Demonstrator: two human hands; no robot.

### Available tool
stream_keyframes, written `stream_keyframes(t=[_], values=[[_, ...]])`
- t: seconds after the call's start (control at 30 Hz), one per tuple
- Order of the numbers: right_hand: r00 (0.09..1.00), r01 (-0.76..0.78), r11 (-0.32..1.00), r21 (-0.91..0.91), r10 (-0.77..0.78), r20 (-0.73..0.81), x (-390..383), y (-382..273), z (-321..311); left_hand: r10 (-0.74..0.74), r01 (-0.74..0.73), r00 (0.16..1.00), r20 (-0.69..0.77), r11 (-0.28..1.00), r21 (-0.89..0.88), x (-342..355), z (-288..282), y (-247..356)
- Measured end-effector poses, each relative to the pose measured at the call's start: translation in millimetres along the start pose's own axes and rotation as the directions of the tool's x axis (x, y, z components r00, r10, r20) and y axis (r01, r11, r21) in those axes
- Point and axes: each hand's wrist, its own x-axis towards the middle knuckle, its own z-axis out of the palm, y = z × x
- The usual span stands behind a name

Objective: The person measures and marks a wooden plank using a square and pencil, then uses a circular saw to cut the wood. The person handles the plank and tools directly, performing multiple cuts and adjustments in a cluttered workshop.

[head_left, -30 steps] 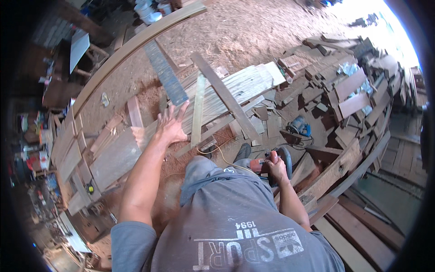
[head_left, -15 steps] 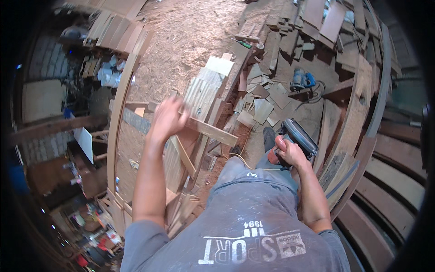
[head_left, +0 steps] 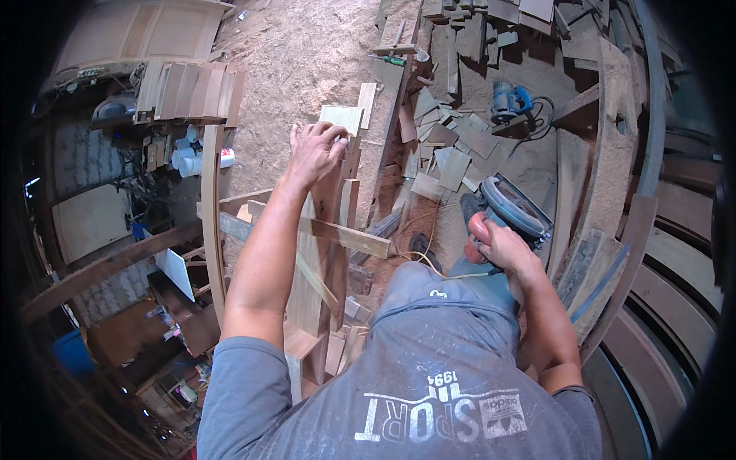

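My left hand (head_left: 316, 152) reaches forward with its fingers curled over the far part of a wooden board (head_left: 328, 188) on the narrow work stand. Just beyond the fingertips lies a small pale wood piece (head_left: 343, 116). A short crosswise strip of wood (head_left: 353, 238) lies nearer to me, with a thin slanting slat (head_left: 316, 280) close by. At my right side, my right hand (head_left: 506, 247) is wrapped round the red handle of a circular saw (head_left: 515, 207). The saw hangs beside my leg, with its round guard facing outward and a yellow cord trailing from it.
Several wood offcuts (head_left: 454, 165) litter the floor ahead. A blue power tool (head_left: 509, 103) with a dark cable stands beyond them. Long rough planks (head_left: 609, 161) line the right side. A tall wooden post (head_left: 211, 230) rises at the left. Sawdust (head_left: 291, 61) covers the ground in front.
My left hand has moved forward from beside the crosswise strip to the board's far part. The ridged board face seen earlier no longer shows. The saw stays at my right side.
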Motion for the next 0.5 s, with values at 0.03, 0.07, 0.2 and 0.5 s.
stream_keyframes(t=[0.03,0.07,0.2,0.5], values=[[1.000,0.001,1.000,0.007,-0.001,0.001,1,1,1,-0.009,0.009,1.000,0.015,1.000,0.018,1,-1,4],[1.000,0.000,1.000,0.014,0.000,0.002,1,2,1,-0.022,0.021,0.999,0.029,0.999,0.032,4,-1,9],[0.997,-0.055,0.998,0.037,0.052,0.060,-7,-9,-8,-0.066,0.059,0.996,0.057,0.992,0.114,24,1,9],[0.999,-0.043,0.998,0.037,0.042,0.020,-12,-2,-6,-0.101,0.112,0.982,0.160,0.992,-0.062,63,-6,18]])
